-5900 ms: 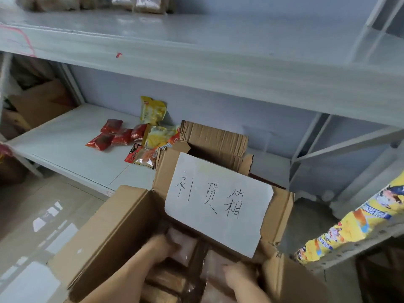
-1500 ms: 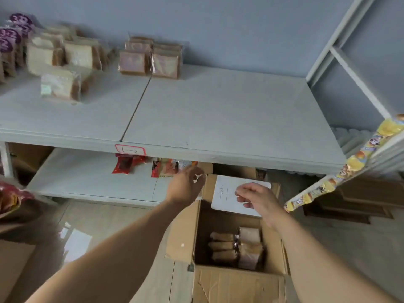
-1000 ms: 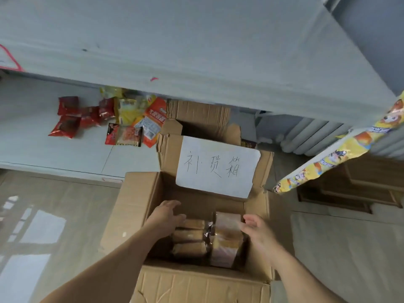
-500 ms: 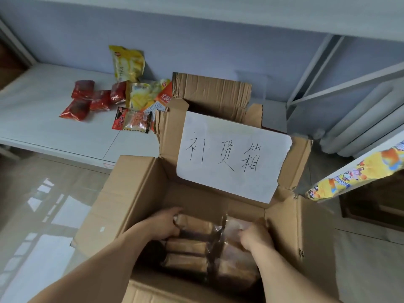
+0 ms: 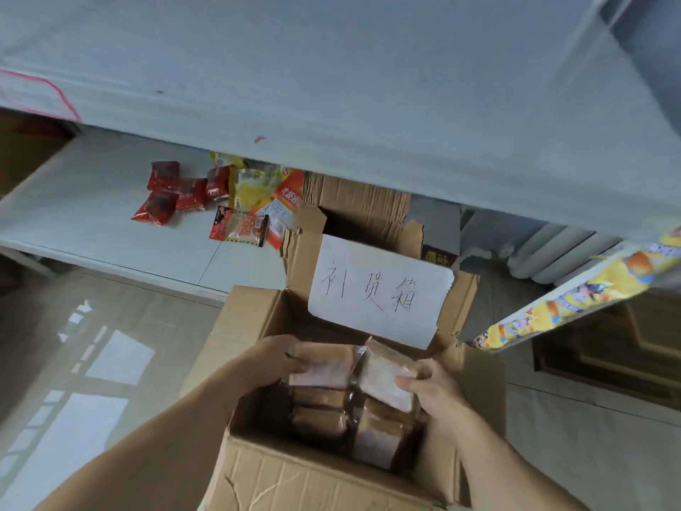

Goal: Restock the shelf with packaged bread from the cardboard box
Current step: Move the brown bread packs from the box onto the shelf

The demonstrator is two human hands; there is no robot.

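Two hands: both of mine work over the open cardboard box (image 5: pixel 258 477), each closed around a bread packet.
Far left: red snack packets (image 5: pixel 167 195) lie on the lower shelf (image 5: pixel 73 201); the print on them is too blurred for me to read.
Left hand (image 5: pixel 271 359): fingers curled round the left end of the left bread packet (image 5: pixel 320 365), held above the box's load; my fingertips are hidden behind it.
Middle: remaining bread packets (image 5: pixel 320 418) sit stacked inside the box, the lower ones lost in shadow.
Paper label (image 5: pixel 379 293): stuck on the rear flap, handwritten.
Right hand (image 5: pixel 429 387): thumb and fingers clamped on the right bread packet (image 5: pixel 387 378), tilted and touching the left one.
Upper shelf (image 5: pixel 368 86): bare board, its back cut off by the top of the view.
Far right: yellow printed strip (image 5: pixel 575 293), blurred, cut off at the edge.
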